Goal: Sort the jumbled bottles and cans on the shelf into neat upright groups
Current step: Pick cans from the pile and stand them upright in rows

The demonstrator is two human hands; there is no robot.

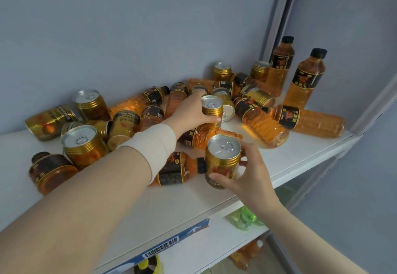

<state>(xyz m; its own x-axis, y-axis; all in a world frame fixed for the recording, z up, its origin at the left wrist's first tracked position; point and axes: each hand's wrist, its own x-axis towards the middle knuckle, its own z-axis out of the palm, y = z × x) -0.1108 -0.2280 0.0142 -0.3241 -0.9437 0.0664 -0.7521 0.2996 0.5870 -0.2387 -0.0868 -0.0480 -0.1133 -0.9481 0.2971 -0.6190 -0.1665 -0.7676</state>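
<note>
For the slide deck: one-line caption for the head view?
Each hand, left and right, grips an upright gold can amid jumbled amber bottles on a white shelf.

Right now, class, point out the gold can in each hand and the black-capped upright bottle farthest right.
Left hand's gold can (212, 107), head view, upper side.
Right hand's gold can (222, 162), head view, side.
Black-capped upright bottle (306, 80), head view, label.

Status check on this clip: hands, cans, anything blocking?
Left hand and right hand each grip an upright gold can. Two bottles stand at right. Toppled bottles and cans crowd the shelf.
</note>
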